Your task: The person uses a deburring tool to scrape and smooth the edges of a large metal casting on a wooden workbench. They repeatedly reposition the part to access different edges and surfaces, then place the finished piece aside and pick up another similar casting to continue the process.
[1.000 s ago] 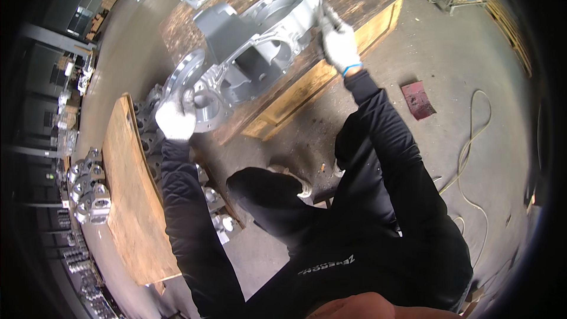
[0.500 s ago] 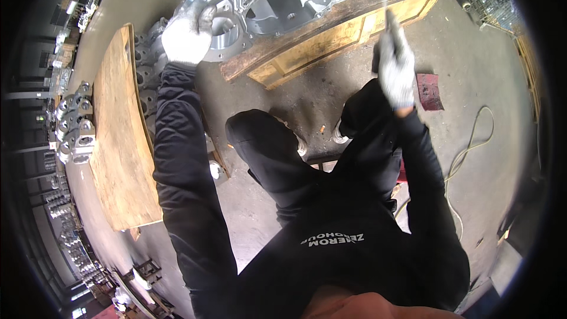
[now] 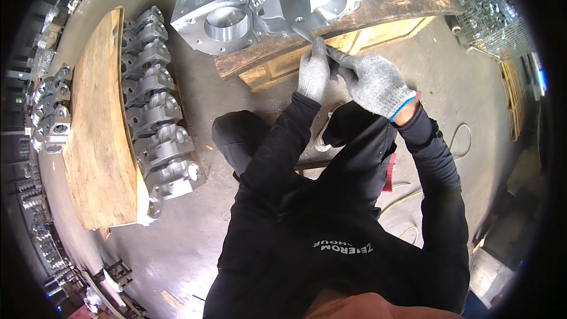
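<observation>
A large silver cast-metal housing with round bores and bolt holes lies on a worn wooden workbench. In front of its near edge, both my hands, in grey knit gloves, meet on a thin, flat grey hand file. My left hand pinches the file near its far end, which overlaps the housing's near edge in view; whether they touch I cannot tell. Closed around the file's near end is my right hand, its fingers pointing left; the handle is mostly hidden.
On the left, a row of silver castings stands beside an upright wooden board. More castings sit beyond it. A wire cage of metal parts stands far right. A pale hose lies on the floor at right.
My left hand has left the housing's left bore and come right to the file. My right hand has moved slightly left and lower, turning the file from pointing away to up-left.
</observation>
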{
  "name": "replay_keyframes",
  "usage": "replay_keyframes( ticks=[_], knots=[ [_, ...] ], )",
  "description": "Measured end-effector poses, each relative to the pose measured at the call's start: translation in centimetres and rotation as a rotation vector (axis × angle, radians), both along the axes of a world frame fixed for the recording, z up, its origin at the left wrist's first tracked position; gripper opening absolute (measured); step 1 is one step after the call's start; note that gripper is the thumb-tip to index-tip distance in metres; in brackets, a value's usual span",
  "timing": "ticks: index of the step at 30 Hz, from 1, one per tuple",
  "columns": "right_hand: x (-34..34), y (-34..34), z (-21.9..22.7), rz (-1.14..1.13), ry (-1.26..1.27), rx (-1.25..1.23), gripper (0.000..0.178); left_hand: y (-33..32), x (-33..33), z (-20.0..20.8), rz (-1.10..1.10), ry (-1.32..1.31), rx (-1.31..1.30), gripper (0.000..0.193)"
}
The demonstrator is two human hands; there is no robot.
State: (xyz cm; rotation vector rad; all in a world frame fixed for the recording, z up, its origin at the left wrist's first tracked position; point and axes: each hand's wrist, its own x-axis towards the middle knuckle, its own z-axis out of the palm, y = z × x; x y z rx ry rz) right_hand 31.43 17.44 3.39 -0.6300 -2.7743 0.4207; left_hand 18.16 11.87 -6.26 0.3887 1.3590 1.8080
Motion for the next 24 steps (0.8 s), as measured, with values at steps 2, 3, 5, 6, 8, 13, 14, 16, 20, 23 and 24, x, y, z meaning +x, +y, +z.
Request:
replay_keyframes(
  ticks=[2, 3, 5, 6, 8, 13, 14, 16, 20, 23, 24],
  knots=[
    [-1.2, 0.9, 0.0, -0.024, -0.071, -0.022, 0.035, 1.4, -0.6, 1.1, -0.006, -0.056, -0.084, 0.063],
    [-1.5, 1.2, 0.1, 0.011, -0.001, 0.061, 0.031, 1.8, -0.9, 1.6, -0.002, 0.050, -0.068, 0.066],
    [-2.2, 1.2, 0.4, 0.025, -0.008, 0.063, 0.028, 1.9, -1.1, 2.2, -0.017, 0.050, -0.049, 0.067],
    [-2.4, 1.1, 0.7, 0.027, 0.029, 0.073, 0.027, 2.0, -1.4, 2.3, -0.006, 0.114, 0.001, 0.067],
    [-2.4, 0.6, 1.1, -0.010, -0.119, -0.097, 0.025, 1.2, -1.3, 2.0, -0.044, 0.070, -0.247, 0.056],
    [-2.9, 0.5, 0.7, -0.019, 0.053, 0.141, 0.023, 3.0, -2.3, 1.2, -0.013, 0.089, 0.017, 0.061],
    [-3.0, 0.8, 0.5, -0.007, -0.040, 0.080, 0.026, 3.1, -2.4, 0.9, -0.024, 0.145, -0.081, 0.062],
    [-2.8, 1.0, 0.0, -0.053, -0.154, -0.011, 0.033, 2.9, -2.6, 0.3, -0.060, 0.295, -0.207, 0.067],
    [-2.2, 0.3, -0.7, -0.047, -0.038, 0.015, 0.042, 3.5, -3.1, -0.9, 0.025, 0.456, -0.048, 0.067],
    [-1.0, -1.0, -1.2, -0.073, 0.021, -0.142, 0.045, 5.0, -5.0, -1.4, 0.091, 0.706, -0.183, 0.056],
    [-0.4, -1.5, -1.5, -0.103, 0.057, -0.201, 0.048, 5.0, -5.3, -1.5, 0.049, 0.720, -0.233, 0.057]
  ],
)
